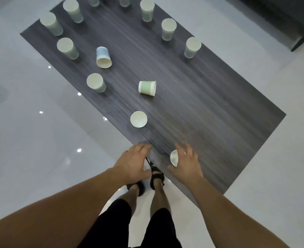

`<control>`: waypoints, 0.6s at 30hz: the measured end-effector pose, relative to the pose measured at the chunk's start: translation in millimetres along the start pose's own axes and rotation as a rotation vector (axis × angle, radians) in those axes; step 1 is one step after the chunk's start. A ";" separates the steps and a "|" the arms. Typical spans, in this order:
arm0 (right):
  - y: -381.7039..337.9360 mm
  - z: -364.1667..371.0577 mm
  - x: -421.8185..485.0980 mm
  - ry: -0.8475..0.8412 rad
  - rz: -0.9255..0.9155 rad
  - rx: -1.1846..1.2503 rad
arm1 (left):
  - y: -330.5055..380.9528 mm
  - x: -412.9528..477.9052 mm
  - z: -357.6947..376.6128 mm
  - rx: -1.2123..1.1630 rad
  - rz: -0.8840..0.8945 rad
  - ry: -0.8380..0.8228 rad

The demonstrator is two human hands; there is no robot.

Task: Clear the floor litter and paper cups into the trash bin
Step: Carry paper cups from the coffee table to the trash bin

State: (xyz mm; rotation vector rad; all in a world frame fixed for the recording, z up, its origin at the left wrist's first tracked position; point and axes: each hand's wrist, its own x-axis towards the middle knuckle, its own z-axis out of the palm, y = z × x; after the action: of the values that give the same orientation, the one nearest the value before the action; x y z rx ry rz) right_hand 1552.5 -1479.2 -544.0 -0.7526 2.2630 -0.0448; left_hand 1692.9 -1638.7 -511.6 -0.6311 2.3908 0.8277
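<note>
We are noting the left hand (135, 163) hovering released, fingers straight, over the near corner of the table (210, 104), holding nothing. To its right, we are finding the right hand (187, 163) spreading over the nearest paper cup (174, 157), which is standing just inside the near edge. Blur is preventing us from telling whether the fingers are grasping it or only surrounding it. In our judgement the step in hand is picking up this cup. It is calling for a light hold round the wall, since thin paper is likely to crush, and for keeping the cup upright in case liquid is remaining inside. We are advising nesting it into the upright cup (138, 119) near the left edge, saving trips. The trash bin is not showing in view, nor is any floor litter. Regarding markings, the tipped blue-banded cup (103, 57) and the tipped green-banded cup (147, 88) are showing colour bands only; we are reading no brand or writing.
</note>
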 end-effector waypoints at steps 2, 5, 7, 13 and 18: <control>8.1 15.2 19.9 -0.028 0.007 -0.019 | -4.2 15.8 10.6 -0.032 0.001 -0.016; 14.3 31.0 37.5 -0.060 0.020 -0.002 | -10.9 31.3 24.5 -0.051 -0.004 -0.038; 12.2 34.9 42.4 -0.047 0.044 0.078 | -15.2 38.1 30.2 -0.084 -0.022 -0.042; -39.6 7.3 49.9 -0.033 -0.063 0.576 | -20.3 50.6 10.5 -0.285 -0.010 0.059; -79.6 -30.1 63.1 -0.187 -0.281 0.628 | -30.2 53.6 -21.9 -0.392 0.002 0.211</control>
State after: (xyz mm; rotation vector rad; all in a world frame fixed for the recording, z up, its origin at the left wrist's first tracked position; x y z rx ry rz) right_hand 1537.6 -1584.1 -542.9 -0.6830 1.7947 -0.7486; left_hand 1662.9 -1688.0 -542.2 -0.9066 2.4294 1.3047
